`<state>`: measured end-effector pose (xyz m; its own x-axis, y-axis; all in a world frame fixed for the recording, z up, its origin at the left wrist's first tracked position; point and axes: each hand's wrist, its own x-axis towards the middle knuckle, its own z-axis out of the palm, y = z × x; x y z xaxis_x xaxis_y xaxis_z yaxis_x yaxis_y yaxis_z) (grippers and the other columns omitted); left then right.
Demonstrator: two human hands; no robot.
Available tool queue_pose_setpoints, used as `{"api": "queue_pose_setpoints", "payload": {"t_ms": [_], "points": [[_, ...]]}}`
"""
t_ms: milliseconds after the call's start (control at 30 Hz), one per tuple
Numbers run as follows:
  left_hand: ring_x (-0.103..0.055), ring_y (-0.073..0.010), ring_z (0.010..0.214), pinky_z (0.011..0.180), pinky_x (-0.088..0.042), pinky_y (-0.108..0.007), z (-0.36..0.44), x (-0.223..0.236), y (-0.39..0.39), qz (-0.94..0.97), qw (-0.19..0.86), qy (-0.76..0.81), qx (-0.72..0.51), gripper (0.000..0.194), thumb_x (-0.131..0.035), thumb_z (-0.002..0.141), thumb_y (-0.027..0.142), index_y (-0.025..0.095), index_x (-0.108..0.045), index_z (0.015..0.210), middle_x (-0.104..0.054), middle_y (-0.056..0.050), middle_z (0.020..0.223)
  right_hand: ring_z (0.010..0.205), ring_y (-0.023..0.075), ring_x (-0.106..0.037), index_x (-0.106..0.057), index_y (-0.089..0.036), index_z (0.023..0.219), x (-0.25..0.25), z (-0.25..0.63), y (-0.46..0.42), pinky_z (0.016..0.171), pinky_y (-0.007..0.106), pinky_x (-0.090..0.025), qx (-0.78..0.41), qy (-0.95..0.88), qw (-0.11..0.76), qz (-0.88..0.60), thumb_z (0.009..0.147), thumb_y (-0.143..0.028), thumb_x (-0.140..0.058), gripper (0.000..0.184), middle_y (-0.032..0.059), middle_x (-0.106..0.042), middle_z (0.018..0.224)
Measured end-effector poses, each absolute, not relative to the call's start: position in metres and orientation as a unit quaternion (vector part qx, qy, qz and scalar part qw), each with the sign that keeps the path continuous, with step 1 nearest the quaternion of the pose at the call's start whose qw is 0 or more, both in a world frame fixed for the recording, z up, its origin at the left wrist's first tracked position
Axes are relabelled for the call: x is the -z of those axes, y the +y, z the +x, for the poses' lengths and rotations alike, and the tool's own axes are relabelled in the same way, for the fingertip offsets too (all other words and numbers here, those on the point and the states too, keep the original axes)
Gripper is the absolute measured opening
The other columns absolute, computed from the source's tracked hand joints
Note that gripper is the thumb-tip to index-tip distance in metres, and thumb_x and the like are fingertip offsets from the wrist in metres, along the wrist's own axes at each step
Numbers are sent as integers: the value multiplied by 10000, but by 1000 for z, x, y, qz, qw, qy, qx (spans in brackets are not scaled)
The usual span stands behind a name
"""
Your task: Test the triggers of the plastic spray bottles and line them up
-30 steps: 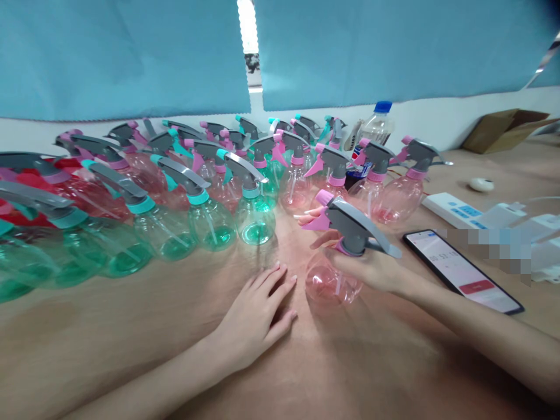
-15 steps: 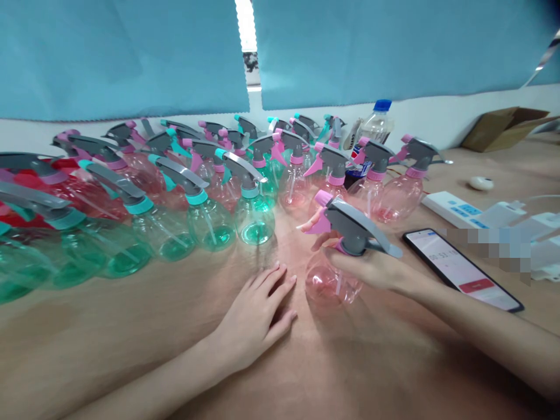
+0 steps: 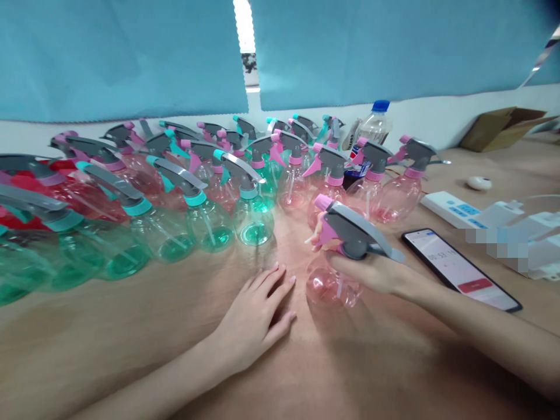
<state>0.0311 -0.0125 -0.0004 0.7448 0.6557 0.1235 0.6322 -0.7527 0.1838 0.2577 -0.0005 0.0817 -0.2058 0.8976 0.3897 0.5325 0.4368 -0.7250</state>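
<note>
A clear pink spray bottle (image 3: 327, 284) with a grey and pink trigger head stands upright on the table (image 3: 184, 326). My right hand (image 3: 365, 269) is wrapped round its neck, with fingers curled at the pink trigger. Palm down, my left hand (image 3: 261, 312) rests on the tabletop just left of that bottle, fingers stretched and holding nothing. The nearest green spray bottle (image 3: 254, 224) sits beyond my left fingertips. Behind the held bottle is another pink spray bottle (image 3: 335, 169), partly hidden.
Several green and pink spray bottles fill the table's back and left. Right of my right hand lie a phone (image 3: 459, 265) with a running timer and a white power strip (image 3: 450, 210). Farther back are a blue-capped bottle (image 3: 376, 125), a white earbud case (image 3: 479, 183) and a cardboard box (image 3: 503, 129).
My right fingers have curled in and squeezed the pink trigger toward the bottle's neck. My left hand has stayed in place.
</note>
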Motion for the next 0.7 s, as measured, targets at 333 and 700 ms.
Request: {"api": "queue_pose_setpoints", "payload": {"t_ms": [333, 700], "points": [[-396, -313, 1339, 1060, -369, -513, 32, -1, -13, 932, 67, 346, -88, 482, -459, 965, 368, 146, -446, 1393, -444, -159, 1449, 566, 145, -637, -604, -278, 1143, -79, 257, -2, 619, 296, -597, -294, -729, 422, -452, 687, -153, -475, 490, -28, -676, 706], [-397, -311, 1335, 1051, -379, -508, 32, -2, -12, 932, 67, 346, -83, 479, -469, 963, 358, 144, -446, 1390, -445, -157, 1447, 884, 199, -717, -509, -236, 1304, -69, 260, 1, 709, 309, -624, -333, -717, 447, -418, 705, -106, -508, 612, 59, -654, 1233]]}}
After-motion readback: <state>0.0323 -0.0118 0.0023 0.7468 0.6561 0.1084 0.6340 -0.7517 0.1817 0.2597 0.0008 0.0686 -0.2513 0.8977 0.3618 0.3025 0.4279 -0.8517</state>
